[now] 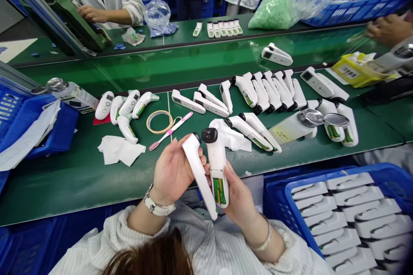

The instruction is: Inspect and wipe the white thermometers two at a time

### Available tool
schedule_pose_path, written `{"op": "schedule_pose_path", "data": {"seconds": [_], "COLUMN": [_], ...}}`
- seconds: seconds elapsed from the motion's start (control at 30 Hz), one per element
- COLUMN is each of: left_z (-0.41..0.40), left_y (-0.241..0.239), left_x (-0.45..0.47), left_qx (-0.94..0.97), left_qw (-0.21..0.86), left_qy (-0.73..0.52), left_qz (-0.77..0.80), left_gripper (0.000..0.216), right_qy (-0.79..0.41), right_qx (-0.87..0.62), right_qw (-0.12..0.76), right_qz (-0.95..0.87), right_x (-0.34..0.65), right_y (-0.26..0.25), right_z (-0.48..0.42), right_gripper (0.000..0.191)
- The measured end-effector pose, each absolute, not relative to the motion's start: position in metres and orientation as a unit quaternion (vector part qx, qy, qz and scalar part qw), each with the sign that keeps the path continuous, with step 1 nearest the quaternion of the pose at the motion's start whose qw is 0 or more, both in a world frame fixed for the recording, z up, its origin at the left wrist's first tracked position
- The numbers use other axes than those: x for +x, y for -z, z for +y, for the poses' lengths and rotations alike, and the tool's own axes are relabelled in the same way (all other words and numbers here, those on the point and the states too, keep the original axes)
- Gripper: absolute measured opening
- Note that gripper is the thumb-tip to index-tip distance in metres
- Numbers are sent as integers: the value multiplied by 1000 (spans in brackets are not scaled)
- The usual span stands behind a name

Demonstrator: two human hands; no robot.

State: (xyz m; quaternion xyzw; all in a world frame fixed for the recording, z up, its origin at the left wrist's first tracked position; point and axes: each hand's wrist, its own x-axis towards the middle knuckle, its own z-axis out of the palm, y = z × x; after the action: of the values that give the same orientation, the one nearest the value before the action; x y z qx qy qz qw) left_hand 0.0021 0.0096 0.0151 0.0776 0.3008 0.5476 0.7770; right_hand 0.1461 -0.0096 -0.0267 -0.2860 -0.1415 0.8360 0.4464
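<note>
My left hand point(169, 174) is closed around a white handheld infrared thermometer point(197, 167), its black sensor end up and its body slanting down to the right. Beside it, my right hand point(239, 200) grips a second white thermometer point(217, 152). This one stands nearly upright, with its black sensor head at the top and an open battery compartment showing green batteries point(220, 191). The two devices are close together, low over the table's front edge. Just behind them lies a crumpled white tissue point(237, 137), and two more thermometers point(254, 131) with green batteries showing lie to its right.
Rows of thermometers point(271, 90) line the green bench point(80, 184). A toothbrush point(171, 131), tape roll point(159, 121), tissue point(121, 149) and pump bottle point(292, 126) sit nearby. At lower right, a blue crate point(280, 197) holds many white pieces. Co-workers stand across the bench.
</note>
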Motion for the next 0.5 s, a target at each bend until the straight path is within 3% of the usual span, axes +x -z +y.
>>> {"op": "schedule_pose_path", "data": {"seconds": [0.3, 0.4, 0.5], "left_z": [5, -2, -2], "left_y": [-8, -13, -27], "left_x": [3, -2, -1], "left_qx": [184, 499, 851], "left_qw": [744, 587, 314], "left_qy": [-551, -517, -321], "left_qz": [332, 374, 273], "left_gripper": [24, 44, 45], "right_qy": [-816, -802, -779], "right_qx": [-317, -338, -386], "right_qw": [450, 454, 438], "right_qz": [-175, -192, -228], "right_x": [148, 153, 156], "right_y": [25, 26, 27], "right_z": [-13, -12, -8], "right_gripper": [39, 30, 25]}}
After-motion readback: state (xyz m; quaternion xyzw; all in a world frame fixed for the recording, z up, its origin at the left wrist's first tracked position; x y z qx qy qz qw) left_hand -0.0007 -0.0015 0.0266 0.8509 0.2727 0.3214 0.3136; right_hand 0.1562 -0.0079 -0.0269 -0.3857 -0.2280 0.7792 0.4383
